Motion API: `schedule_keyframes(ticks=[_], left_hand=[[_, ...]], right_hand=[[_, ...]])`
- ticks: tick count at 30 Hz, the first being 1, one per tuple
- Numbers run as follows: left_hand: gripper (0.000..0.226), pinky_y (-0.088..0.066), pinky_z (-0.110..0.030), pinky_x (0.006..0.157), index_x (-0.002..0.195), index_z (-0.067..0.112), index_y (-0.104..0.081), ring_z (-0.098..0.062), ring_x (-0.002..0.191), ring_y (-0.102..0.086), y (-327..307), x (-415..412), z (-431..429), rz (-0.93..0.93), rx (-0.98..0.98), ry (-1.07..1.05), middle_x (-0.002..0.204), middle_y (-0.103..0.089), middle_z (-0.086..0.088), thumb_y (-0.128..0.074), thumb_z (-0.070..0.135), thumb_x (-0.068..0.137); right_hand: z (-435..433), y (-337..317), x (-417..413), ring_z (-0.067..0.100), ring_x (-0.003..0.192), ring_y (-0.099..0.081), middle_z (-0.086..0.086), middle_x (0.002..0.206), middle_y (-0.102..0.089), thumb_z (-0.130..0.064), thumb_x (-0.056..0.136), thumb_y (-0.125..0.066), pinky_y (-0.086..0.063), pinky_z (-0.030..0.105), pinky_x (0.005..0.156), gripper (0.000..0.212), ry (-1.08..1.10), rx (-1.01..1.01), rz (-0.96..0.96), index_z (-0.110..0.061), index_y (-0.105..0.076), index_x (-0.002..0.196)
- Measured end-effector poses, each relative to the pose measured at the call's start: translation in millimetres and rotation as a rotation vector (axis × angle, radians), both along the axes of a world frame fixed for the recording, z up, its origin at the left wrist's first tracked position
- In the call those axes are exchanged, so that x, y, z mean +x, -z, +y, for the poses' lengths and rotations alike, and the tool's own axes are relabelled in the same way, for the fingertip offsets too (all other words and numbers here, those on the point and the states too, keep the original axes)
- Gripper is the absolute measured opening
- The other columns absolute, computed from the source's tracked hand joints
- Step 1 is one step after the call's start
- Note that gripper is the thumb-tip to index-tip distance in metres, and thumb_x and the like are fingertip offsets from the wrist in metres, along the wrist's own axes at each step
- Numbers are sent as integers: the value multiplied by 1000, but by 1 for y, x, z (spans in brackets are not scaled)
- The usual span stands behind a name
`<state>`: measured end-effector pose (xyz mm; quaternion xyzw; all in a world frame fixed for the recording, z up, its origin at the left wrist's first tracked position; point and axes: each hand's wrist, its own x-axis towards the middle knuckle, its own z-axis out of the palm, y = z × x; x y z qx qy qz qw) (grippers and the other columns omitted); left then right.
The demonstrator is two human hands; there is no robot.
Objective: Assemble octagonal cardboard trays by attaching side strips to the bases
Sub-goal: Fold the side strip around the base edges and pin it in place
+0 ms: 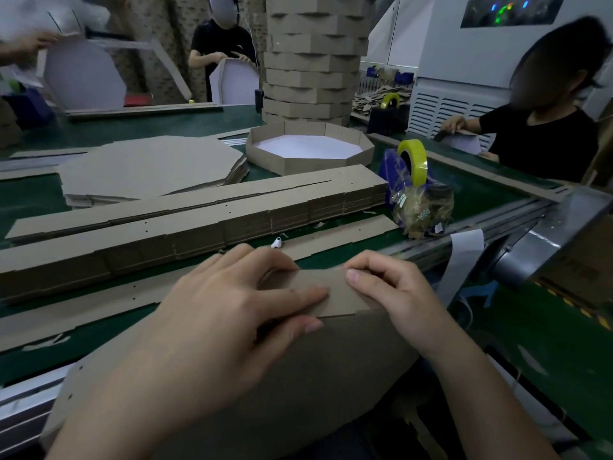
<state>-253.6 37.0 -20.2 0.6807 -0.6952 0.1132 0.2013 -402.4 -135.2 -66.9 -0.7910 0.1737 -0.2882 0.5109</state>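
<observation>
Cardboard strip [335, 297], flat matte brown: left hand [232, 303] presses, right hand [394, 293] pinches

The left forearm [132, 410] and right forearm [491, 393] are reaching forward, bare, and converging toward the middle. The left hand [238, 303] is lying palm down, fingers stretched nearly straight, pressing on a cardboard strip [335, 302]. The right hand [398, 293] is curling its fingers over the strip's top edge and pinching it with the thumb. The hands are sitting close together, not touching.
</observation>
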Motion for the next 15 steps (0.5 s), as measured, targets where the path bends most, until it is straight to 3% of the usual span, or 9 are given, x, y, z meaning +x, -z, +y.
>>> schedule_keyframes(ticks=[7,12,15], left_hand=[[36,-53,-36,66,113,41,-69,-17,90,-61,3,1,-1,-18,-9,-18,106,-62,7,-43,50,90],[37,-53,-33,66,111,42,-69,-16,89,-61,3,3,-2,-16,-15,-23,105,-63,8,-41,52,90],[37,-52,-30,65,112,43,-69,-15,88,-61,4,4,-3,-13,-22,-22,105,-63,9,-41,53,90]], right_hand=[[2,9,7,15,77,-56,13,79,-63,-25,86,-54,-42,23,69,24,5,15,-99,-5,-67,87],[-2,6,2,10,84,-63,2,88,-68,-27,88,-51,-47,16,71,26,-61,108,-93,-12,-69,98],[-20,-4,-1,6,87,-63,-7,90,-69,-30,88,-51,-48,15,75,24,58,28,-113,-20,-69,100]])
